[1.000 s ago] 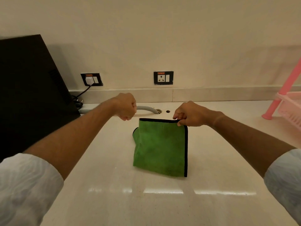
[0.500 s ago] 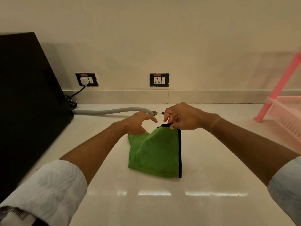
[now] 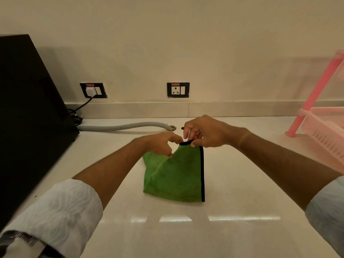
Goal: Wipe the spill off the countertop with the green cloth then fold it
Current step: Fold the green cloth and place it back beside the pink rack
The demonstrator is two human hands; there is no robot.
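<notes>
The green cloth (image 3: 175, 179) with black trim lies partly folded on the pale countertop (image 3: 242, 183). Its far end is lifted into a peak and its near end rests flat. My right hand (image 3: 206, 133) pinches the black-trimmed top edge at that peak. Just left of it, my left hand (image 3: 160, 143) has thumb and index finger spread apart. The index tip touches the top edge and the thumb rests on the cloth's left slope. No spill shows on the counter.
A large black appliance (image 3: 28, 118) fills the left side. A grey corrugated hose (image 3: 126, 126) runs from it to a hole in the counter behind my hands. Two wall sockets (image 3: 178, 89) sit above the backsplash. A pink plastic rack (image 3: 327, 127) stands at the right.
My left hand has dropped from a raised fist at the cloth's left corner and moved right, opening beside my right hand. The cloth's top edge has narrowed into a peak.
</notes>
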